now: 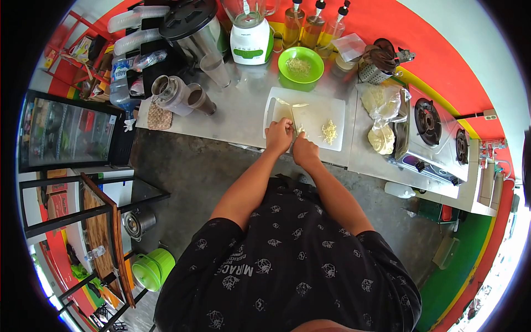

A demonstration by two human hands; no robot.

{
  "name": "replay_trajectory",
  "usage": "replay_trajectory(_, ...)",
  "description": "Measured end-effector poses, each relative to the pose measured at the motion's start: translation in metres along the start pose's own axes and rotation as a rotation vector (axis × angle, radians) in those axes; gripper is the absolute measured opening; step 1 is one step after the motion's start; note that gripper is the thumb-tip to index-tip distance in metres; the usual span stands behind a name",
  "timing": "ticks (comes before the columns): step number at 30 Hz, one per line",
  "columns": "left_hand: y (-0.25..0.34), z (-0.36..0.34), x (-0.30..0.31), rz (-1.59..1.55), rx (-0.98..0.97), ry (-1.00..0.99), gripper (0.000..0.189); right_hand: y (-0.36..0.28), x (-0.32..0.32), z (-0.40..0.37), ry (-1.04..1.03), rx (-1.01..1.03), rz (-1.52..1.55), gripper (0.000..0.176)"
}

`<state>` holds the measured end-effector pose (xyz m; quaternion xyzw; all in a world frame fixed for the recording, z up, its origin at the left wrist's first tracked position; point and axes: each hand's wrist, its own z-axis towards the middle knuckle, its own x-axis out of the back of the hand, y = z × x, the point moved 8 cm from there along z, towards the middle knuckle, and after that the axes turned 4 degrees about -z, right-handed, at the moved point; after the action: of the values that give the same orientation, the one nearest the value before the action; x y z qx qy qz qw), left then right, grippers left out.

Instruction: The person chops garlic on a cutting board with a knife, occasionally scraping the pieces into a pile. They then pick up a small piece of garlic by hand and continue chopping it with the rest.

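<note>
A white cutting board [336, 113] lies on the metal counter in front of me. My right hand [305, 149] is closed round the handle of a knife [293, 114], whose thin blade points away from me over the board. Just left of the blade, my left hand [279, 134] has its fingers curled and pinched; what they hold is hidden. Small pale bits lie beside the knife near my right fingers. A pile of chopped pale pieces [329, 133], perhaps garlic, sits on the board's right side. Two pale slivers [300, 105] rest near its far edge.
Behind the board stands a green bowl [287, 76] with chopped pale bits inside. A blender [250, 44] and several pump bottles [312, 27] line the wall. Plastic bags [381, 105] and a gas stove [423, 141] are at right. Tumblers [201, 99] stand at left.
</note>
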<state>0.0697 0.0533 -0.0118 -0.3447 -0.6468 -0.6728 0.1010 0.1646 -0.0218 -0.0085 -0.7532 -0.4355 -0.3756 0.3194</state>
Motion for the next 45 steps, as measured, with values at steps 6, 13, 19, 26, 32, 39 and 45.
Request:
replay_trajectory(6,0.006,-0.001,-0.001,0.061,-0.021,-0.010,0.019,-0.002,0.006,0.000,0.007,-0.003,0.050,0.034)
replay_trajectory(13,0.010,0.001,-0.007,0.104,-0.099,-0.014,0.018,0.030,0.004,-0.008,0.059,-0.041,0.002,0.032)
replay_trajectory(19,0.016,-0.001,-0.011,0.073,-0.173,0.087,0.018,0.089,0.009,-0.010,0.102,-0.213,0.098,0.035)
replay_trajectory(26,0.019,0.000,-0.014,-0.038,-0.230,0.038,0.018,0.098,0.023,-0.015,0.160,-0.204,0.213,0.032)
replay_trajectory(32,0.016,-0.009,0.007,0.125,-0.193,0.146,0.020,0.078,0.021,-0.015,0.200,-0.169,0.179,0.031)
replay_trajectory(39,0.016,-0.011,0.011,0.049,-0.206,0.138,0.019,0.060,0.028,-0.017,0.197,-0.124,0.186,0.032)
replay_trajectory(45,0.006,-0.010,0.017,0.150,-0.137,0.237,0.015,0.071,0.016,-0.016,0.122,-0.136,0.140,0.035)
